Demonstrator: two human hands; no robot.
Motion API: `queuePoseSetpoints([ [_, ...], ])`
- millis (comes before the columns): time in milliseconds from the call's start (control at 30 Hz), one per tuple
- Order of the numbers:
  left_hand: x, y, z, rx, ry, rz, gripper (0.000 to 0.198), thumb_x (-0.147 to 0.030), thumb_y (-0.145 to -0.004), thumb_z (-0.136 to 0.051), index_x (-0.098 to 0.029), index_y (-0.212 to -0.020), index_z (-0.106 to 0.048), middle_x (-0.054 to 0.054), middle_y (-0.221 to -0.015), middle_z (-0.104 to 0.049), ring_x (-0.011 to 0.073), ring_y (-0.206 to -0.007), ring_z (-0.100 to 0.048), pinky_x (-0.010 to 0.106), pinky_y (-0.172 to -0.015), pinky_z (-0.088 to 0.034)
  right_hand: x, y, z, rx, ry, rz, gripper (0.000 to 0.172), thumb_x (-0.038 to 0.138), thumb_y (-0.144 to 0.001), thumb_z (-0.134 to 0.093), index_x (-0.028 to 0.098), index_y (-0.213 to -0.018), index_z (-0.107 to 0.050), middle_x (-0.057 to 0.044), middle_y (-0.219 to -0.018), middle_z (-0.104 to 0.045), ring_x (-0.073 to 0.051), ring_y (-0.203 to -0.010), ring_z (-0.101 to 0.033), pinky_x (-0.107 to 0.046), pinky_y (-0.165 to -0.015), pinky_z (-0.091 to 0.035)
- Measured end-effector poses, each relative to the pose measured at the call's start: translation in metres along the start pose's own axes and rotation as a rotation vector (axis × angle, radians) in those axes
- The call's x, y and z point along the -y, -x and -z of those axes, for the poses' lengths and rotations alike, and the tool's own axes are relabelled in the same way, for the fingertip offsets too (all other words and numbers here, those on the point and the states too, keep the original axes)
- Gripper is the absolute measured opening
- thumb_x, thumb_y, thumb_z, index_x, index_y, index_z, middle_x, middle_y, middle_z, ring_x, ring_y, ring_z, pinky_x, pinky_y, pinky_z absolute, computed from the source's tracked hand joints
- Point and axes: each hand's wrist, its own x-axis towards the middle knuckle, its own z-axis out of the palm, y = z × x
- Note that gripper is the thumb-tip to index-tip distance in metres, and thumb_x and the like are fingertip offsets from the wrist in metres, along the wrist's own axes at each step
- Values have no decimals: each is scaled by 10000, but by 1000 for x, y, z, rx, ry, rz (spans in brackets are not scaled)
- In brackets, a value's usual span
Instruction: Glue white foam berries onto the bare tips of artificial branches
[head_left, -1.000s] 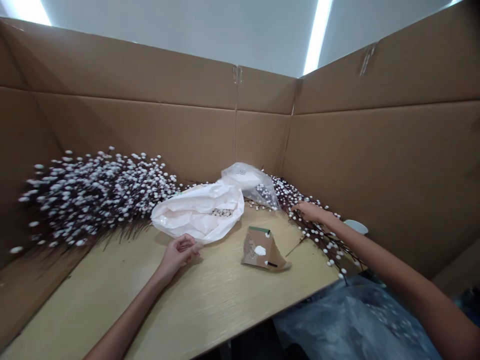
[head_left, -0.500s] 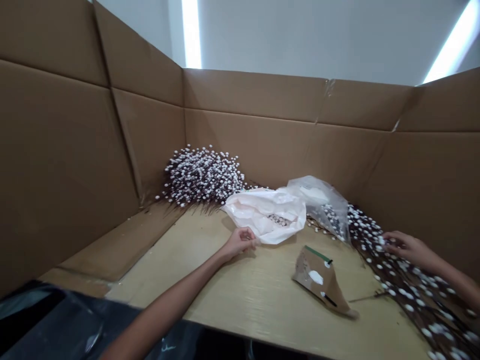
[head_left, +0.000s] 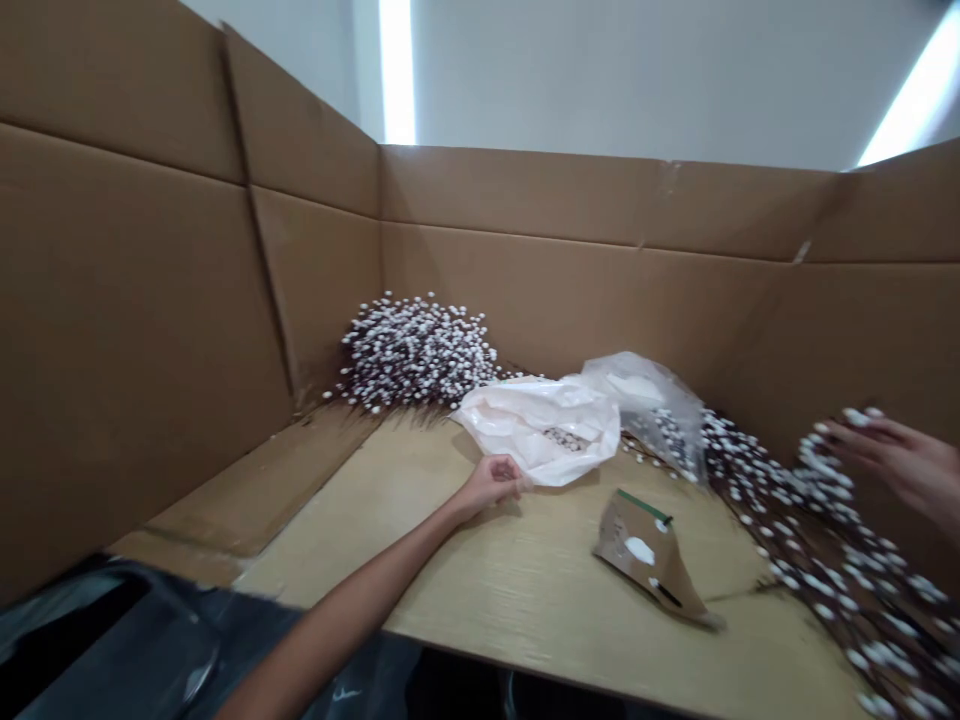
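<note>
My left hand (head_left: 496, 482) rests on the tabletop with curled fingers, by the front edge of a crumpled white plastic bag (head_left: 517, 420) that has small pale bits in it. Whether those fingers hold anything is too small to tell. At the right, my right hand (head_left: 889, 450) is closed on the white-budded tip of a branch (head_left: 825, 480), raised above a spread of similar branches (head_left: 840, 590). A small brown cardboard piece (head_left: 649, 560) with a green edge and white patches lies between the hands, nearer the table's front.
A dense bundle of white-budded stems (head_left: 420, 350) lies in the back left corner. Behind the cardboard piece, a clear plastic bag (head_left: 637, 385) partly covers more buds. Tall cardboard walls (head_left: 510, 190) surround the wooden table (head_left: 390, 510) at the left, back and right.
My right hand has risen and moved right from the branches, lifting a budded tip. My left hand stays by the white bag. The whole view has shifted slightly.
</note>
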Motion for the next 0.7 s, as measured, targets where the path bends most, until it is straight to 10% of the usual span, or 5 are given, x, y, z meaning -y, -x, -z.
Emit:
queuePoseSetpoints([
  [700,-16,-14,1,25,-126,30,317,-387,-573,-731,-159,-729,-574,-24,-591,-566,85,-491,-466,184,-455,-322,44,-89,-21,-241,34,163,192,222,-654,-688,183,-718,-512,6,-653,-592,-110,-577,-566,-257,-580,-515],
])
